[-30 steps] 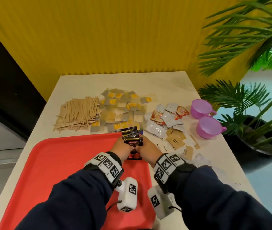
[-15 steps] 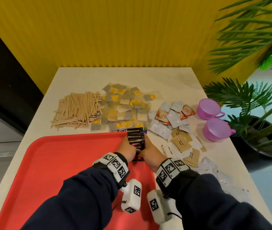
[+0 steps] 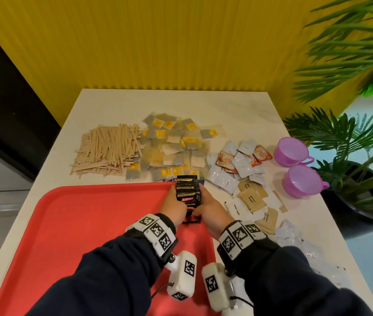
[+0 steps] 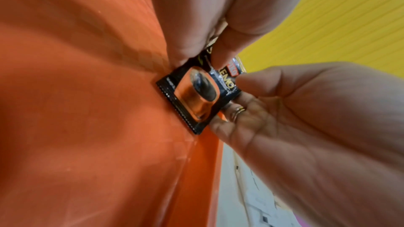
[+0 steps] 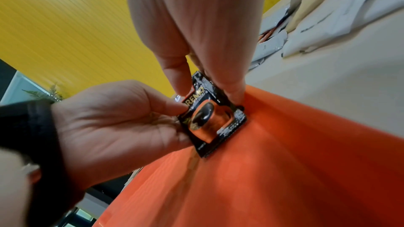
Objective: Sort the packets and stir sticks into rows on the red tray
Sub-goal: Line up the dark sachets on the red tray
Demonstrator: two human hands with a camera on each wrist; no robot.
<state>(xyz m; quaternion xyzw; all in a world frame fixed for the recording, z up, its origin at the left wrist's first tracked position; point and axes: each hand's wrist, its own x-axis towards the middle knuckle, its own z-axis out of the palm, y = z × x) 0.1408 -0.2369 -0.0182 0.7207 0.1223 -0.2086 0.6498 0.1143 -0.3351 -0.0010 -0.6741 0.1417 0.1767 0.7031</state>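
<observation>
Black coffee packets (image 3: 187,192) with gold bands and an orange cup print; red tray (image 3: 78,224); purple cups (image 3: 291,151); yellow ribbed wall (image 3: 158,42).

Pale rectangular table (image 3: 117,99) — red plastic tray (image 3: 71,224) at 7 o'clock, wooden stir sticks (image 3: 108,153) at 11, purple plastic cups (image 3: 295,163) at 2.

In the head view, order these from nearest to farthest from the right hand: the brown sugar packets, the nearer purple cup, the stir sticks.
From the right hand:
1. Brown sugar packets, just to its right.
2. Nearer purple cup, farther right.
3. Stir sticks, far left, beyond the tray corner.
</observation>
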